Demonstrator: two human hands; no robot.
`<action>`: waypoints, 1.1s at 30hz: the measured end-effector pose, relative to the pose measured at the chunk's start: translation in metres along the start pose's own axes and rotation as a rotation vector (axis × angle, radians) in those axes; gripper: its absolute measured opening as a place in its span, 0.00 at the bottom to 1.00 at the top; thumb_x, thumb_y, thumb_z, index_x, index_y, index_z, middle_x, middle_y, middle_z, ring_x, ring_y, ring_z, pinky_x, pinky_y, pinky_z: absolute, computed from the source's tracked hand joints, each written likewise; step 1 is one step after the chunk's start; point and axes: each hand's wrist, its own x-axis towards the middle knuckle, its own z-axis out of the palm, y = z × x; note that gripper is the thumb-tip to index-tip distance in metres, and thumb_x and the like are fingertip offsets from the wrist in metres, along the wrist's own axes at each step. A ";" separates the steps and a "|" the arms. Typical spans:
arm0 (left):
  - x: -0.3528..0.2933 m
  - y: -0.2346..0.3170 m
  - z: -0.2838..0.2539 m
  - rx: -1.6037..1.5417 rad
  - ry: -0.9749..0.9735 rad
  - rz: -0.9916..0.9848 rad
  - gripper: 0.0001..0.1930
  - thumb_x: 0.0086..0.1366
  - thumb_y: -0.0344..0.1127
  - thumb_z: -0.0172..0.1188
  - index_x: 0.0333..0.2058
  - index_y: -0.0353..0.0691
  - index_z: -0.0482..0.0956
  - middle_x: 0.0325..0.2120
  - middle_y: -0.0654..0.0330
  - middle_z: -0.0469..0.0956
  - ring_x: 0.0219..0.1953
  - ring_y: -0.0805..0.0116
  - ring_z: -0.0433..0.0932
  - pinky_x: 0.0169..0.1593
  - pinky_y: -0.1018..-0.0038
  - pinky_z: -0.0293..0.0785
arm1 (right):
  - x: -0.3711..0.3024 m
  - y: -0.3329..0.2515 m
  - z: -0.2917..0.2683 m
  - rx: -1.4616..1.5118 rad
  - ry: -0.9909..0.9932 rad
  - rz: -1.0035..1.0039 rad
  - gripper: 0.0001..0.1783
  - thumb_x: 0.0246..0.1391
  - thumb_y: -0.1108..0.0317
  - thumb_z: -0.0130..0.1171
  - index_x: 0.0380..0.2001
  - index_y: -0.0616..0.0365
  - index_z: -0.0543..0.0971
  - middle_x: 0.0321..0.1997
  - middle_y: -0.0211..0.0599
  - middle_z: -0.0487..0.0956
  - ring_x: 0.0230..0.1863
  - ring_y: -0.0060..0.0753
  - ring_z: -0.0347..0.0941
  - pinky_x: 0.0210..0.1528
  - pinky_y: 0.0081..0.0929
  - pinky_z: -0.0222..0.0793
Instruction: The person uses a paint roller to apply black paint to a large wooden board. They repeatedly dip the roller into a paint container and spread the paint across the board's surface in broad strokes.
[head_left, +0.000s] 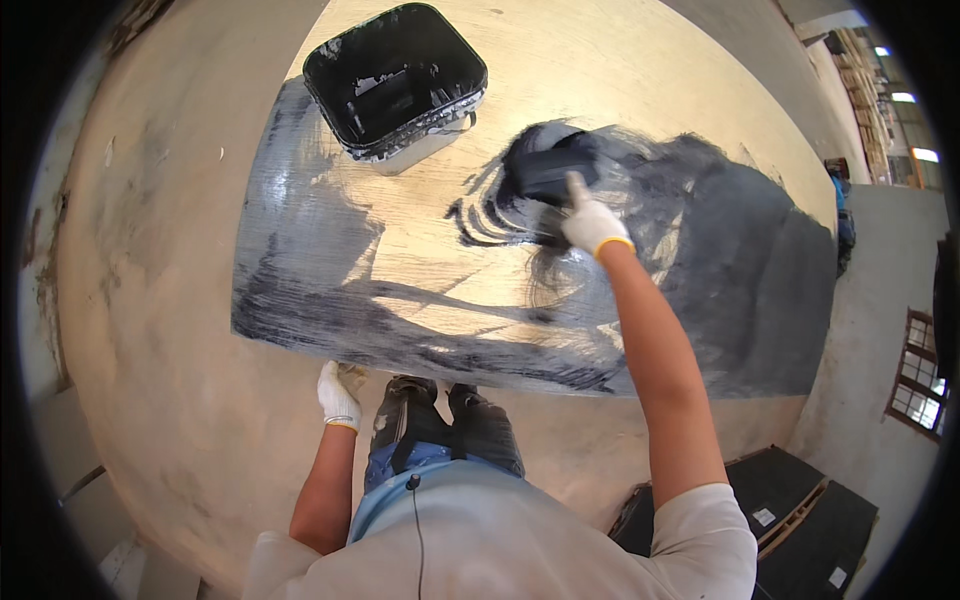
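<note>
My right hand [593, 222], in a white work glove with a yellow cuff, grips a wide black spreading tool [555, 172] pressed to the board. Motion blurs the tool, and I cannot tell whether it is a brush or a pad. Beneath it lies a large pale plywood board [420, 250], streaked with wet black paint [750, 270]. My left hand [340, 395], gloved the same way, hangs just off the board's near edge with its fingers curled. Something tan shows at those fingers, too small to name.
A square black-lined bucket [395, 85] with paint-smeared sides stands at the board's far left. Behind me at the lower right are dark stacked panels [790, 510] with a wooden strip. A grey wall with a window [918, 375] rises at the right, and concrete floor [160, 250] surrounds the board.
</note>
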 end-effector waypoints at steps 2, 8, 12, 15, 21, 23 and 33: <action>-0.006 -0.010 -0.001 -0.056 -0.015 -0.002 0.19 0.74 0.42 0.48 0.58 0.42 0.73 0.47 0.54 0.79 0.43 0.55 0.78 0.47 0.57 0.75 | -0.045 -0.036 0.020 -0.112 -0.078 -0.204 0.50 0.56 0.72 0.50 0.81 0.37 0.47 0.50 0.60 0.84 0.54 0.58 0.82 0.58 0.45 0.75; -0.054 -0.017 0.009 -0.021 -0.040 -0.002 0.29 0.72 0.33 0.47 0.71 0.41 0.62 0.54 0.51 0.77 0.45 0.54 0.81 0.48 0.57 0.79 | -0.125 0.058 0.020 -0.397 -0.254 -0.129 0.48 0.60 0.68 0.52 0.79 0.21 0.48 0.44 0.55 0.86 0.45 0.54 0.86 0.48 0.49 0.78; -0.086 -0.025 0.007 0.027 0.017 -0.025 0.28 0.72 0.27 0.48 0.70 0.36 0.64 0.54 0.45 0.79 0.39 0.58 0.83 0.42 0.62 0.81 | -0.038 0.087 0.002 -0.156 -0.006 -0.018 0.50 0.58 0.69 0.53 0.81 0.34 0.46 0.51 0.62 0.84 0.47 0.60 0.84 0.51 0.50 0.77; -0.093 -0.037 0.003 0.234 0.020 -0.037 0.29 0.71 0.27 0.48 0.70 0.35 0.65 0.54 0.45 0.80 0.38 0.61 0.82 0.42 0.66 0.80 | -0.021 0.017 0.030 -0.047 0.076 -0.104 0.47 0.59 0.69 0.50 0.80 0.33 0.49 0.50 0.60 0.84 0.50 0.59 0.83 0.56 0.49 0.76; -0.119 -0.060 -0.127 0.635 0.183 -0.030 0.28 0.69 0.28 0.49 0.68 0.33 0.69 0.52 0.46 0.82 0.35 0.65 0.82 0.40 0.69 0.80 | -0.153 0.013 0.020 -0.301 -0.298 -0.193 0.47 0.58 0.71 0.49 0.80 0.32 0.51 0.57 0.58 0.82 0.56 0.57 0.81 0.59 0.47 0.74; -0.123 -0.056 -0.132 0.678 0.243 -0.008 0.28 0.69 0.28 0.49 0.68 0.33 0.70 0.50 0.46 0.83 0.33 0.67 0.82 0.38 0.70 0.79 | -0.122 0.072 0.009 -0.248 -0.142 -0.073 0.47 0.57 0.71 0.49 0.79 0.33 0.53 0.57 0.57 0.82 0.56 0.57 0.81 0.59 0.47 0.74; -0.052 -0.060 -0.138 0.932 0.114 0.161 0.24 0.68 0.34 0.54 0.61 0.32 0.78 0.44 0.48 0.86 0.33 0.66 0.83 0.39 0.70 0.79 | -0.158 -0.076 -0.135 0.418 0.248 -0.512 0.39 0.52 0.79 0.55 0.70 0.51 0.72 0.62 0.48 0.81 0.63 0.42 0.80 0.63 0.30 0.73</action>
